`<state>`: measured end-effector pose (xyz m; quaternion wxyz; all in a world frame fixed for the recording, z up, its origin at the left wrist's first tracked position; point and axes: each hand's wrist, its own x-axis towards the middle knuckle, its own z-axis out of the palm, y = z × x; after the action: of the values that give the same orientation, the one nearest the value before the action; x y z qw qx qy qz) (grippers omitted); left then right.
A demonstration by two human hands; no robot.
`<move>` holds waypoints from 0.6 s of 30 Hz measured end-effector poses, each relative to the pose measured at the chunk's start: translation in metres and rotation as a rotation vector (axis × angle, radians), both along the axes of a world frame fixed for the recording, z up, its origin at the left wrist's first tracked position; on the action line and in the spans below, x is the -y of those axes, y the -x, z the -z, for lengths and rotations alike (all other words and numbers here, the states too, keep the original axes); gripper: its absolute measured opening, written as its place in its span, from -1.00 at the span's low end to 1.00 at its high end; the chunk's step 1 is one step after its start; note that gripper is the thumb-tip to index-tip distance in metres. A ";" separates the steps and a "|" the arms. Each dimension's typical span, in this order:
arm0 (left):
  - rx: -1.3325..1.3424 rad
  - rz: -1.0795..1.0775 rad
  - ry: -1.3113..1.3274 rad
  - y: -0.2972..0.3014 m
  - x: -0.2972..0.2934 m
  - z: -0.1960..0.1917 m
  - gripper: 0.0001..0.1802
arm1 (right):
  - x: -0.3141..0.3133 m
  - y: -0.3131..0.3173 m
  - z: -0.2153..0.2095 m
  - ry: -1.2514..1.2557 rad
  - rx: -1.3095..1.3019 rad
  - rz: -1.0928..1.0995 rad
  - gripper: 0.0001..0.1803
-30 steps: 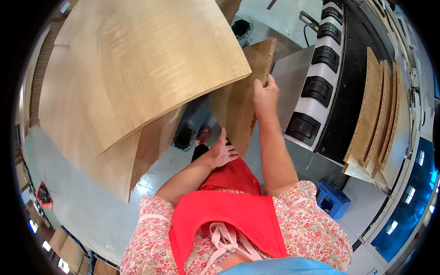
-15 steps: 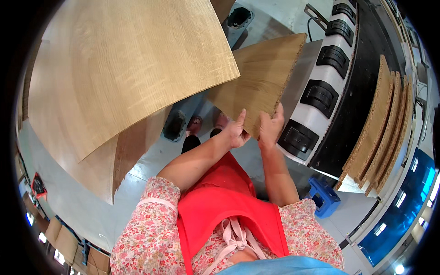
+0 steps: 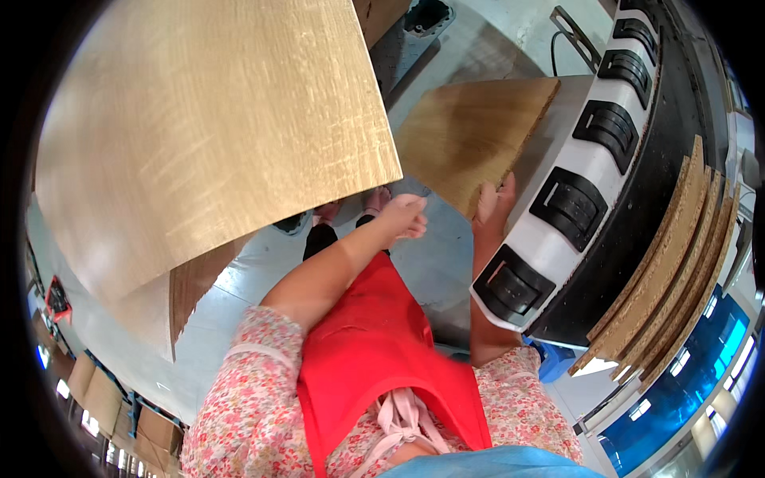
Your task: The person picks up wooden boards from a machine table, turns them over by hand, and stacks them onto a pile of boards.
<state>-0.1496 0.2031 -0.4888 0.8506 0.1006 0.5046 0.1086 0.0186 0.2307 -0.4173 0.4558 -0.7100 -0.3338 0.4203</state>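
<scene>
So I'm standing here watching someone at a machine with a white roller rail (image 3: 570,209) studded with black rollers, and I'll use that rail for all the places, going by the head view. The loose board (image 3: 478,135), wood-grain face up, is just left of the rail, over a grey panel (image 3: 575,89) set against it. Its rough chipboard edge, the one facing the rail, runs on a slant: near end toward the person, far end away and to the right, so it's roughly in line with the rail. One corner points back at the person. The left end comes up against the big board's edge from here, so I honestly can't tell the full long axis. The right hand (image 3: 494,205) is right beside the rail's near end, pinching that near corner, thumb over the face, the other fingers at the edge. The left hand (image 3: 402,217) is further left of the rail, apart from the board, a bit blurry, fingers curled into a loose fist with nothing I can see in it. Well left of the rail there's a big pale board (image 3: 223,119). Right of the rail, past a black bed (image 3: 629,231), chipboard strips (image 3: 669,271) lie side by side. A blue crate (image 3: 556,360) pokes out below the rail's near end.
</scene>
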 end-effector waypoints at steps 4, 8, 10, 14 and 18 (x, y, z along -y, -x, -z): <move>-0.128 -0.049 -0.018 0.054 0.032 0.027 -0.71 | -0.005 -0.018 0.051 -0.074 0.055 0.123 -0.55; -0.264 -0.044 -0.013 0.104 0.071 0.037 -0.70 | -0.002 -0.023 0.039 -0.040 -0.004 0.023 -0.56; -0.272 -0.013 -0.042 0.123 0.090 0.049 -0.67 | 0.001 -0.034 0.037 0.021 0.365 -0.129 -0.54; -0.379 -0.024 -0.008 0.138 0.104 0.043 -0.61 | 0.014 -0.050 0.056 0.167 0.775 -0.056 -0.46; -0.417 -0.071 -0.036 0.148 0.114 0.037 -0.56 | 0.012 -0.054 0.052 0.227 1.052 -0.164 -0.36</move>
<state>-0.2974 0.0893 -0.5260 0.7215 0.1183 0.6707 0.1246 0.0723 0.2184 -0.4697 0.1135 -0.8408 -0.5238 0.0760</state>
